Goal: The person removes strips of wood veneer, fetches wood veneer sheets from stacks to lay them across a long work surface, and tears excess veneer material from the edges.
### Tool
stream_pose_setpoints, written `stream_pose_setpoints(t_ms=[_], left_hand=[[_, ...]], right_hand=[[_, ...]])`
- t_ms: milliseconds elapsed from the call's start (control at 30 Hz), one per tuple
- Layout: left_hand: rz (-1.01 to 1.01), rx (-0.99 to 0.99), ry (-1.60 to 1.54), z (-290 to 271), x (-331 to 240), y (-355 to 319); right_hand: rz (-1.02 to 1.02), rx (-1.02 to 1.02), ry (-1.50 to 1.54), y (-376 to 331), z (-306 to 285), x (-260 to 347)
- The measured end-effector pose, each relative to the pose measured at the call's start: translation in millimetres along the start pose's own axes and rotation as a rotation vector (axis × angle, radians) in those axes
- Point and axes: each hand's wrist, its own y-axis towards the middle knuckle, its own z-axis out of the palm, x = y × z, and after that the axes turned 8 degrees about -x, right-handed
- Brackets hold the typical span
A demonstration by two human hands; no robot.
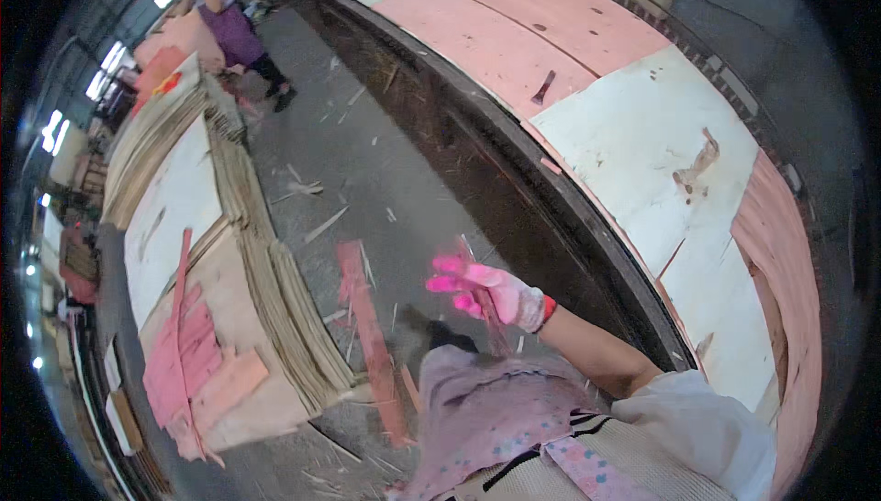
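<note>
Pink veneer strip (496, 334): crossed the gloved right hand (500, 290), above the grey floor (340, 152); its long axis ran steeply, far end leaning left, near end toward the floral apron (486, 393).
Blur: on my feed it smeared the strip's edges and tips.
Grip: fingers pointed left, spread; I couldn't tell whether they clamped the strip.

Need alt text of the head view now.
The gloved right hand, white and pink, seems to hold a thin reddish strip above a littered grey floor. A stack of thin pale sheets stands at left, large pink and white sheets lie at right, and another person in purple is at upper left.
</note>
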Motion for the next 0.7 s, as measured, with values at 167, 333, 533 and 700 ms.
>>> stream_pose_setpoints(t_ms=[167,333,533,700], left_hand=[[0.023,-0.026,0.326,108.0,-274.7,74.6],[0.432,0.319,0.023,230.3,-501.1,105.6],[0.397,0.495,-0.02,331.3,-636.6,137.0],[0.301,0.443,0.754,396.6,-680.6,94.9]], right_hand=[[-0.293,-0.726,-0.335,71.1,-68.4,93.1],[-0.553,-1.194,-0.203,144.0,-130.2,237.5],[-0.865,-1.556,-0.275,245.1,-278.5,364.4],[-0.615,-1.926,-1.187,244.2,-440.3,419.6]])
